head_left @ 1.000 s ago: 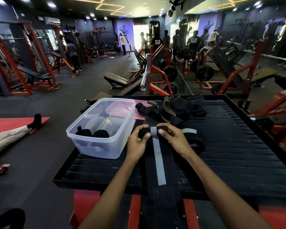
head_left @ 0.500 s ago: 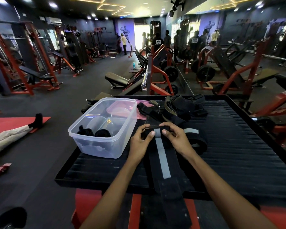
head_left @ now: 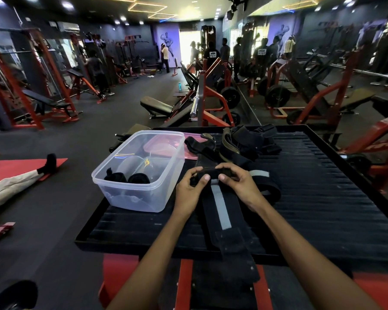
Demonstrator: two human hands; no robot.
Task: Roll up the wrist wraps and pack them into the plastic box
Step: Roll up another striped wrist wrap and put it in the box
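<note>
Both hands, left hand (head_left: 189, 186) and right hand (head_left: 239, 183), pinch the rolled end of the wrist wrap (head_left: 220, 204) on the ribbed tray (head_left: 323, 198), beside the plastic box (head_left: 139, 173). The wrap appears soft and light; grip both roll edges firmly.

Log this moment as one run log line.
step: rolling wrist wrap | left hand: gripping roll | right hand: gripping roll | plastic box: two rolled wraps inside

Clear plastic box (head_left: 141, 175), frame centre-left, two black rolled wraps (head_left: 127, 178) inside. Pink lid (head_left: 166, 145) behind it. Black wrist wrap (head_left: 222, 211) with grey centre stripe, lower centre. Black ribbed platform (head_left: 323, 198). Black strap pile (head_left: 240, 142) with olive edging, upper centre. Red machine frames, dark grey floor, red mat (head_left: 14, 167) at left.
</note>
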